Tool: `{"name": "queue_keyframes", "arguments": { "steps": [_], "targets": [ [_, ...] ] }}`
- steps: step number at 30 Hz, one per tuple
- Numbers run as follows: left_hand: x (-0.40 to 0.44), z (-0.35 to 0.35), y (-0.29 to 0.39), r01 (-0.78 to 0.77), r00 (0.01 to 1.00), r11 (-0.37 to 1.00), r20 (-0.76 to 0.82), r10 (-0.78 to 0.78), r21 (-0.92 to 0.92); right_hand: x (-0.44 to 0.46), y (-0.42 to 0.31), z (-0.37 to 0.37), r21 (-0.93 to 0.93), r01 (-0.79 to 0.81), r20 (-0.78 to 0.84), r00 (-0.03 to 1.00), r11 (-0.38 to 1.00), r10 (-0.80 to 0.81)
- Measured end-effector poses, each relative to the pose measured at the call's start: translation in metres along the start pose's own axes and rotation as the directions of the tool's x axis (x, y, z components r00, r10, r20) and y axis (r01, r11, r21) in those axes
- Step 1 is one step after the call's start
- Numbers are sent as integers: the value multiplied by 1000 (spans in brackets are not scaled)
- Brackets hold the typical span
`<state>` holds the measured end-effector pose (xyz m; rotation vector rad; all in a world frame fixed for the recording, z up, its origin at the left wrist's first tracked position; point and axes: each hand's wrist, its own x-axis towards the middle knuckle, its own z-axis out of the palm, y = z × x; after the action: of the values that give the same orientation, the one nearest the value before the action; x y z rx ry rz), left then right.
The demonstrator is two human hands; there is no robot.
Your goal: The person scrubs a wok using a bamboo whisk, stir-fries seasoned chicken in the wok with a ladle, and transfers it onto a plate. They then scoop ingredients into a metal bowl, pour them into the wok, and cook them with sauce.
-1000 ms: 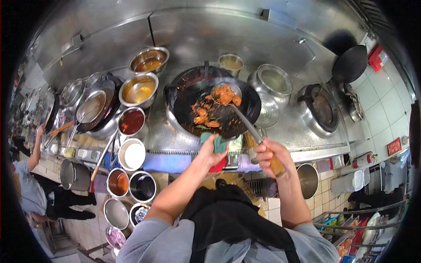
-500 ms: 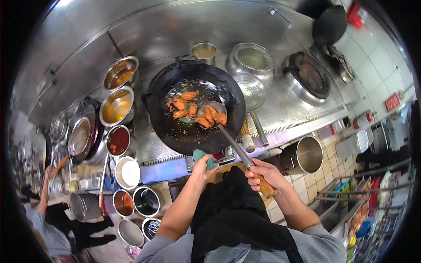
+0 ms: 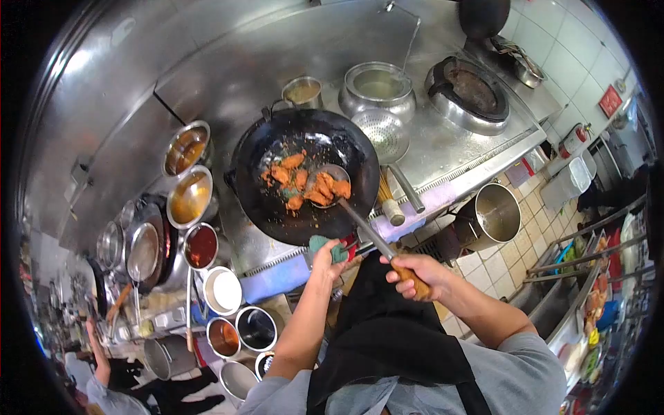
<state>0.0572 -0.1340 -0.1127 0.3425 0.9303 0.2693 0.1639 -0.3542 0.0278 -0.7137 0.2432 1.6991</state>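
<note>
Pinching a green cloth, the left hand is sitting just beside the near rim of the black wok; a slipping cloth could be baring fingers to probably hot metal. Orange food pieces are lying in the wok and in the ladle. The right hand is wrapping its wooden handle; a loosening hold could be tipping the bowl, spilling pieces.
</note>
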Motion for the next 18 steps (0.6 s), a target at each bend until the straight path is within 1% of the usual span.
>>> {"name": "queue_keyframes", "arguments": {
  "steps": [1, 2, 4, 5, 6, 7, 8, 9, 11, 12, 14, 15, 16, 17, 18],
  "targets": [
    [15, -12, 2, 44, 999, 999, 6, -44, -16, 1, 8, -7, 35, -16, 4, 1000, 999, 16],
    [16, -13, 8, 32, 999, 999, 26, -32, 12, 1, 15, -7, 1, 3, -26, 1000, 1000, -3],
    [13, -26, 15, 56, 998, 996, -14, -57, -64, 1, 28, -11, -83, 70, -17, 997, 994, -72],
    [12, -30, 19, 65, 998, 998, -10, -65, -23, 3, 34, -14, -122, 107, -13, 994, 987, -110],
    [13, -34, 23, 31, 999, 999, -12, -32, -30, 7, 40, -15, -95, 136, -8, 990, 986, -138],
    [14, -36, 26, -4, 1000, 999, -14, 4, -40, 13, 46, -13, -152, 149, -28, 987, 977, -155],
    [12, -36, 31, -7, 1000, 1000, -27, 6, -26, 18, 54, -8, -211, 159, -45, 984, 964, -172],
    [7, -36, 37, -9, 1000, 1000, -16, 9, -1, 21, 61, -2, -200, 183, -36, 980, 963, -194],
    [-18, -30, 39, 44, 996, 999, 76, -44, 9, 21, 75, 4, -166, 217, 11, 976, 962, -218],
    [-34, -31, 31, 42, 997, 999, 69, -43, 16, 11, 80, 3, -162, 243, 12, 970, 956, -245],
    [-65, -40, 2, 27, 997, 998, 75, -31, 53, -21, 84, -3, -46, 182, 95, 980, 982, -178],
    [-82, -48, -16, 24, 996, 995, 81, -31, 94, -39, 92, -13, 113, 118, 169, 976, 986, -137],
    [-99, -60, -33, 75, 985, 983, 144, -100, 168, -61, 101, -22, 157, 126, 184, 971, 980, -154],
    [-126, -59, -51, 131, 987, 972, 69, -147, 194, -85, 117, -30, 221, 133, 197, 964, 966, -177],
    [-146, -68, -67, 129, 988, 949, 44, -148, 289, -111, 138, -39, 313, 208, 149, 953, 927, -264]
  ]
}}
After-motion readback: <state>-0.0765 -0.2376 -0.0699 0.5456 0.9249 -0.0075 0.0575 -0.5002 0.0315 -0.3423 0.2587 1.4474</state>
